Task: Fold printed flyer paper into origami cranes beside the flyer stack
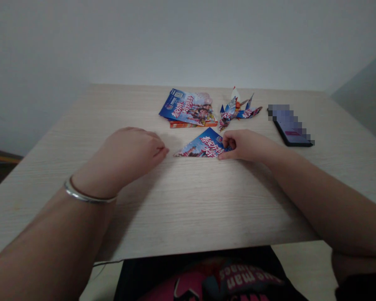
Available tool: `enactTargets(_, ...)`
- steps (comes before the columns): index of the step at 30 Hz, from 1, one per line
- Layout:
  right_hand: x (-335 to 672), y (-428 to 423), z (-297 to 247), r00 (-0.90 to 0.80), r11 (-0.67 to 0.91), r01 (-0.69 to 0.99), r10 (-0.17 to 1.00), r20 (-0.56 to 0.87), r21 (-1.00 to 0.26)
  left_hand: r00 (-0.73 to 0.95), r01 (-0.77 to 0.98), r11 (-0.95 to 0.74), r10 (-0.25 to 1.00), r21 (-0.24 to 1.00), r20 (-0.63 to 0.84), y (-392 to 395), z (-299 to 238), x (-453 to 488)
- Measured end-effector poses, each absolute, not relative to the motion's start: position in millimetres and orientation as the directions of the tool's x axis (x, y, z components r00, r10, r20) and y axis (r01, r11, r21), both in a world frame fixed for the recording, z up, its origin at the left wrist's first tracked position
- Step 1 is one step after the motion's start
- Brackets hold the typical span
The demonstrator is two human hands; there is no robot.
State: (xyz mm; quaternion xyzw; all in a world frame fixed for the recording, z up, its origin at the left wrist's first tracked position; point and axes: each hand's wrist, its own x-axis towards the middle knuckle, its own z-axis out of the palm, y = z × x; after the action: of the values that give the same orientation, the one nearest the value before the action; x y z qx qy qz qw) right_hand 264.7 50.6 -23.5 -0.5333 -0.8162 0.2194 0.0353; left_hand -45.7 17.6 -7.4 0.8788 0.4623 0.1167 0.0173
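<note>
A printed paper sheet folded into a triangle (203, 145) lies flat on the table, its point away from me and its long edge toward me. It is blue with white and red lettering. My right hand (242, 144) has its thumb and curled fingers closed on the triangle's right corner and covers that corner. To the left of the paper, a small gap away, is my left hand (134, 152), fingers curled together and back of the hand up. Nothing shows in it, and its thumb is mostly hidden.
A stack of printed leaflets (189, 108) lies behind the triangle. Right of the stack stand folded paper cranes (236, 109), bunched together. A black phone (293, 131) rests beyond my right forearm. The pale wooden table (188, 200) meets a wall at the back.
</note>
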Motion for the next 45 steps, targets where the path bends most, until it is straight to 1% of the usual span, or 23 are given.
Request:
enactTargets(1, 265.0, 50.8, -24.7, -0.432, 0.34, 0.853, 0.886, -0.169, -0.397, 0.534, 0.841, -0.54, 0.838, 0.029, 0.109, 16.3, -4.7, -38.3)
enactTargets(2, 265.3, 51.0, -26.2, -0.436, 0.346, 0.85, 0.885, -0.163, -0.398, 0.521, 0.853, -0.523, 0.849, -0.004, 0.087, 14.6, -2.6, -30.1)
enactTargets(3, 265.5, 51.3, -27.9, -0.445, 0.356, 0.843, 0.883, -0.152, -0.403, 0.546, 0.835, -0.55, 0.832, 0.021, 0.101, 12.8, -1.6, -22.0)
enactTargets(4, 265.5, 51.7, -29.8, -0.462, 0.377, 0.83, 0.878, -0.127, -0.411, 0.637, 0.765, -0.642, 0.766, 0.052, 0.082, 11.0, -1.9, -14.6)
enactTargets(6, 264.9, 52.2, -33.6, -0.535, 0.472, 0.768, 0.845, -0.028, -0.433, 0.748, 0.655, -0.751, 0.66, 0.085, 0.072, 8.3, -6.1, -4.0)
enactTargets(8, 263.3, 52.3, -37.3, -0.632, 0.611, 0.661, 0.766, 0.116, -0.436, 0.794, 0.604, -0.794, 0.607, 0.065, 0.031, 7.6, -12.8, 0.1)
enactTargets(10, 261.2, 51.4, -40.4, -0.708, 0.733, 0.546, 0.662, 0.244, -0.405, 0.804, 0.594, -0.804, 0.594, 0.024, 0.012, 9.2, -18.7, -1.1)
enactTargets(11, 260.1, 50.6, -41.7, -0.735, 0.775, 0.504, 0.616, 0.283, -0.38, 0.801, 0.598, -0.801, 0.598, 0.008, 0.008, 10.5, -20.9, -3.0)
enactTargets(14, 257.5, 47.2, -43.9, -0.776, 0.835, 0.464, 0.545, 0.319, -0.297, 0.783, 0.622, -0.783, 0.622, -0.01, 0.002, 15.0, -24.4, -9.8)
enactTargets(17, 256.5, 43.6, -42.6, -0.793, 0.848, 0.484, 0.53, 0.3, -0.217, 0.789, 0.615, -0.789, 0.615, -0.005, 0.002, 17.3, -25.1, -14.1)
enactTargets(19, 256.5, 42.0, -40.6, -0.791, 0.838, 0.514, 0.545, 0.279, -0.182, 0.799, 0.601, -0.799, 0.601, 0.006, 0.013, 17.2, -24.6, -14.2)
enactTargets(21, 256.7, 41.9, -39.1, -0.731, 0.774, 0.607, 0.632, 0.257, -0.179, 0.791, 0.61, -0.792, 0.611, 0.04, 0.039, 16.3, -23.9, -12.3)
enactTargets(23, 256.6, 43.2, -39.5, -0.623, 0.669, 0.718, 0.74, 0.253, -0.191, 0.741, 0.657, -0.748, 0.664, 0.093, 0.099, 15.4, -23.9, -9.3)
enactTargets(24, 256.4, 44.2, -40.3, -0.576, 0.626, 0.754, 0.776, 0.258, -0.199, 0.696, 0.694, -0.71, 0.704, 0.122, 0.14, 15.2, -24.5, -7.7)
enactTargets(26, 255.6, 46.0, -42.5, -0.54, 0.597, 0.77, 0.797, 0.269, -0.225, 0.585, 0.767, -0.618, 0.784, 0.171, 0.208, 15.6, -27.1, -5.3)
enactTargets(29, 253.3, 45.3, -43.2, -0.562, 0.624, 0.719, 0.781, 0.271, -0.307, 0.471, 0.817, -0.514, 0.856, 0.262, 0.212, 17.9, -33.1, -4.5)
enactTargets(32, 250.8, 40.7, -39.5, -0.542, 0.633, 0.67, 0.774, 0.327, -0.388, 0.421, 0.77, -0.479, 0.878, 0.422, 0.23, 20.7, -37.4, -6.0)
enactTargets(33, 250.3, 39.3, -38.0, -0.536, 0.637, 0.661, 0.77, 0.345, -0.395, 0.409, 0.736, -0.482, 0.876, 0.476, 0.255, 21.2, -38.0, -6.5)
enactTargets(35, 249.7, 38.0, -35.6, -0.563, 0.667, 0.646, 0.745, 0.359, -0.371, 0.394, 0.664, -0.501, 0.865, 0.554, 0.309, 21.6, -37.7, -7.0)
enactTargets(38, 249.5, 39.3, -34.4, -0.642, 0.737, 0.601, 0.676, 0.362, -0.309, 0.401, 0.628, -0.53, 0.848, 0.57, 0.347, 20.3, -34.8, -6.0)
enactTargets(42, 249.8, 40.7, -35.1, -0.689, 0.797, 0.528, 0.604, 0.401, -0.294, 0.46, 0.625, -0.524, 0.846, 0.579, 0.269, 17.6, -29.2, -4.3)
enactTargets(45, 252.9, 39.6, -35.4, -0.744, 0.823, 0.488, 0.566, 0.356, -0.291, 0.458, 0.631, -0.494, 0.86, 0.599, 0.226, 15.3, -24.8, -5.3)
